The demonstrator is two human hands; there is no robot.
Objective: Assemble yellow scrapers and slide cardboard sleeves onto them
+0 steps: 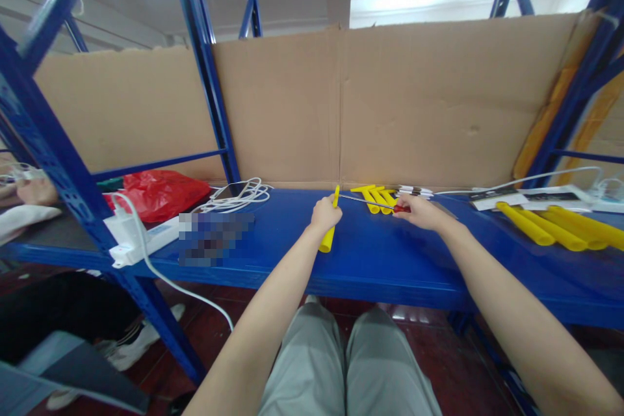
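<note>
My left hand (323, 216) is wrapped round a yellow handle-like plastic piece (327, 242), with its round end towards me and its thin top showing above my fingers. In my right hand (420, 211) is a screwdriver (365, 201) with a red handle and a long metal shaft. The shaft points left and its tip meets or lies very near the top of the yellow piece; exact contact cannot be made out. Behind the shaft, several yellow T-shaped pieces (376, 199) lie on the blue shelf (277, 240).
Several yellow tubes (550, 229) lie at the right, beside white-and-black packets (556, 197). To the left are a coiled white cable (248, 194), a red plastic bag (163, 195) and a power strip (158, 234). Cardboard (283, 110) stands behind. Another person's hand (36, 190) shows far left.
</note>
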